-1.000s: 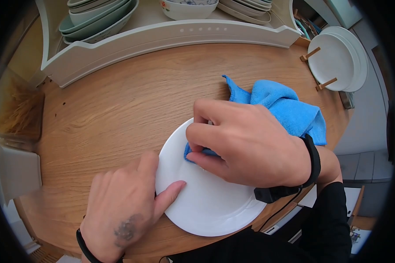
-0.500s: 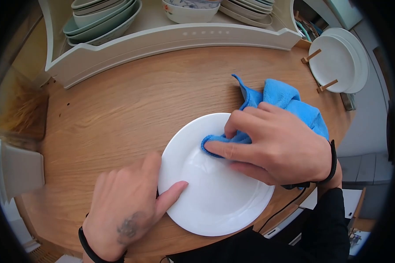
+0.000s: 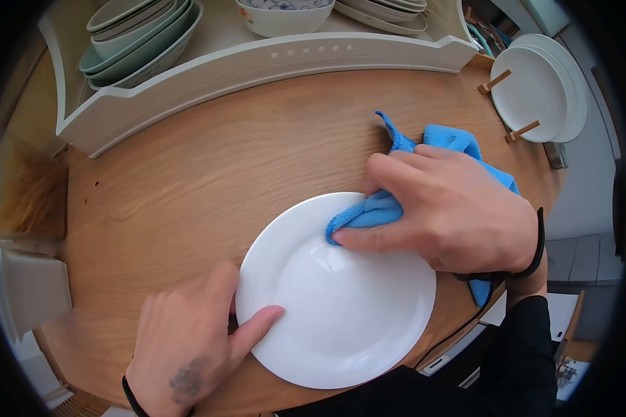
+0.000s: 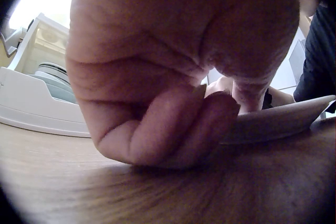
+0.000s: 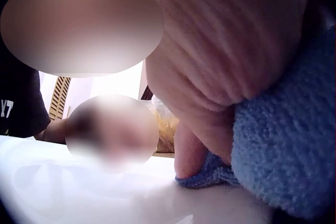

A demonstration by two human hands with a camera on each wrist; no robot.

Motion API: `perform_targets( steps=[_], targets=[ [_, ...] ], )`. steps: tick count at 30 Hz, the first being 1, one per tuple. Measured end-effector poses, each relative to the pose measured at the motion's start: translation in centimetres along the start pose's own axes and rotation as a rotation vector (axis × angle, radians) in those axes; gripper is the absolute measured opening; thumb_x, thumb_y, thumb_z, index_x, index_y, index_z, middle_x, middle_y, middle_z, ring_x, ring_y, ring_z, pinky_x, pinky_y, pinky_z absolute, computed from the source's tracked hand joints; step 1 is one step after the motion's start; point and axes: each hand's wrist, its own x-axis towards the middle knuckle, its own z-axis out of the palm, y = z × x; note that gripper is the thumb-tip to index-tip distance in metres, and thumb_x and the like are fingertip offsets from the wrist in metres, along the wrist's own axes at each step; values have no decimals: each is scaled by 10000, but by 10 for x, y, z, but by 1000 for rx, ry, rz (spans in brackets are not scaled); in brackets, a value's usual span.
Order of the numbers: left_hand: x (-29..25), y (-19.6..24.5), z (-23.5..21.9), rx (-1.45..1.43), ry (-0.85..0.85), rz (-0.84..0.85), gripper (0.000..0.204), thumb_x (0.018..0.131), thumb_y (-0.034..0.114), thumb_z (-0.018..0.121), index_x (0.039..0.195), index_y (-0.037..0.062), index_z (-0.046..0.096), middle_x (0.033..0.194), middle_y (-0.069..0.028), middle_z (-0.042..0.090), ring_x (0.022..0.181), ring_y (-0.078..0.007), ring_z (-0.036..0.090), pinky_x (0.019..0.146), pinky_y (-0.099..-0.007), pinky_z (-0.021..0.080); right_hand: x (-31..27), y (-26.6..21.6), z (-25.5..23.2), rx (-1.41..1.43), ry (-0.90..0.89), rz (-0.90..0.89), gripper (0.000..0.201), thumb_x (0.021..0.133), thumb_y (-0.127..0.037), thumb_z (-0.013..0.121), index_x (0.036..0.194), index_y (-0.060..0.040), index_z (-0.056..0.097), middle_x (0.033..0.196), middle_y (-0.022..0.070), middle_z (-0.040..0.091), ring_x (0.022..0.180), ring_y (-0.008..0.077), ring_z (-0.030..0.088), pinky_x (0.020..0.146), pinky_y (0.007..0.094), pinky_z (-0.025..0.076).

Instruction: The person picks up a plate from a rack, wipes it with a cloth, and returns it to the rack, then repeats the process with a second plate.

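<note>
One round, glossy white plate (image 3: 341,326) is steadied between two hands, with a fluffy blue cloth (image 3: 368,214) pressed onto it.
On the brown wood-grain tabletop (image 3: 188,187), the plate's rim is held under the thumb of the left hand (image 3: 191,337), whose fingers are curled beside it; the cloth is pinched by the right hand (image 3: 445,215) over the far rim. If the cloth is pushed harder than the rim is gripped, the plate could be spun or slid; the thin black cable (image 3: 459,337) below the right wrist could be snagged by its edge. White characters, seemingly "X7", are borne by the black fabric garment (image 5: 18,95) behind the hands; no brand can be read.
</note>
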Motion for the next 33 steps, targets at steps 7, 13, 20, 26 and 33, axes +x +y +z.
perform_targets(
  steps=[7,13,20,26,33],
  targets=[
    [0,5,-1,-1,6,-57,448,808,395,849,841,36,584,625,-114,577,538,-297,563,521,-373,440,-7,16,-11,176,-5,45,363,669,-34,800,980,-219,829,964,73,606,874,288,640,698,400,487],
    [2,7,-11,18,-111,-59,467,904,464,746,858,40,556,676,-130,653,623,-336,670,566,-433,507,1,39,9,265,178,-83,301,739,7,733,983,-155,802,1037,94,578,872,280,641,676,389,502],
    [2,6,-12,1,-116,-51,458,899,451,754,865,39,557,681,-131,651,637,-350,666,571,-437,503,8,46,19,355,243,-124,393,785,37,715,1091,-192,807,1072,94,590,896,259,629,742,346,503],
    [0,3,-2,-15,-40,-44,448,851,415,804,848,35,567,647,-127,606,581,-319,602,541,-408,458,4,60,15,592,110,-115,259,805,1,658,952,-124,830,943,77,637,840,229,635,697,305,497],
    [-1,2,2,-6,32,-29,451,807,386,849,834,29,575,612,-121,562,525,-291,546,508,-380,418,1,59,5,722,-65,16,194,807,-38,637,881,-64,814,808,50,653,737,213,626,668,308,491]
  ],
)
